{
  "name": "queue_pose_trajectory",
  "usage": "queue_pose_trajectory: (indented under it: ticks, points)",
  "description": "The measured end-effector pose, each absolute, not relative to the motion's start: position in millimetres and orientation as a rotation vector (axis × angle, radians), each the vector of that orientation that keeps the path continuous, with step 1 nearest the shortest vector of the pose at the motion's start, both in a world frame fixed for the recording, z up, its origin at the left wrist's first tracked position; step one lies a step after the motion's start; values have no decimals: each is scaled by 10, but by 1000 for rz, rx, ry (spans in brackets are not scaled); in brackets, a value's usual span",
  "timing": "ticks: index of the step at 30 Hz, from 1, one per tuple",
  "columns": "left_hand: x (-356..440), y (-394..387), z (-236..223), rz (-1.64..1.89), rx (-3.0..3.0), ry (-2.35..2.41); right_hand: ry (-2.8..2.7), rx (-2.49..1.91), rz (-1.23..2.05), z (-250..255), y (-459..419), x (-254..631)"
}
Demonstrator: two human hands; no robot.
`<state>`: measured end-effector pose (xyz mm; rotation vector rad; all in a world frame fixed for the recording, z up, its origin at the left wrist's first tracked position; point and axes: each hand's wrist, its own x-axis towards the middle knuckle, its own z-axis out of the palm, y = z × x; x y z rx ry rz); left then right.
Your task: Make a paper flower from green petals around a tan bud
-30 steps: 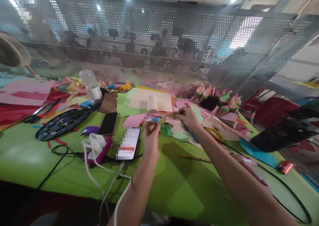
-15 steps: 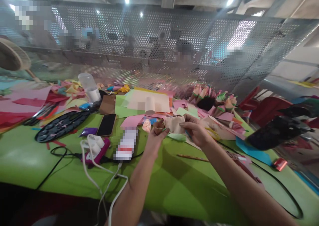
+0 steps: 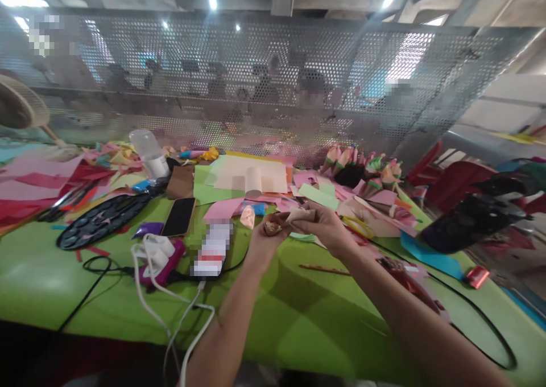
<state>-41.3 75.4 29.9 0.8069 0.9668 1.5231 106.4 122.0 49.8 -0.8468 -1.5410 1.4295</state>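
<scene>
Fingers [image 3: 256, 229] of left hand [image 3: 265, 242] grip pale-filled cup [image 3: 273, 225]; right hand [image 3: 327, 226] pinches pale paper [image 3: 300, 215].

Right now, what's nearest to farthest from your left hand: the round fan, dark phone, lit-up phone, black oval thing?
1. Lit-up phone, just left of the left hand
2. Dark phone, farther left
3. Black oval thing, left past both phones
4. Round fan, far left, at the back

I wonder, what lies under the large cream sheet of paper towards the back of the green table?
Under the large cream sheet, light green paper shows at the left and yellow paper along the far edge. Whatever lies beneath its middle is covered.
</scene>
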Motion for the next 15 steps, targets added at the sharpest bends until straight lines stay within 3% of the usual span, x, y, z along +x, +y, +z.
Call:
queue_pose_trajectory:
  ticks: [5, 10, 15]
  points:
    - [-396, 731, 320, 1468, 812, 1024, -1590, -853, 1229, 494, 1258, 1098]
    - [-412, 715, 353, 1484, 748, 1057, -1524, -788, 1601, 544, 1269, 1156]
    - [-416, 723, 326, 1508, 652, 1157, -1542, -850, 1609, 504, 1328, 1177]
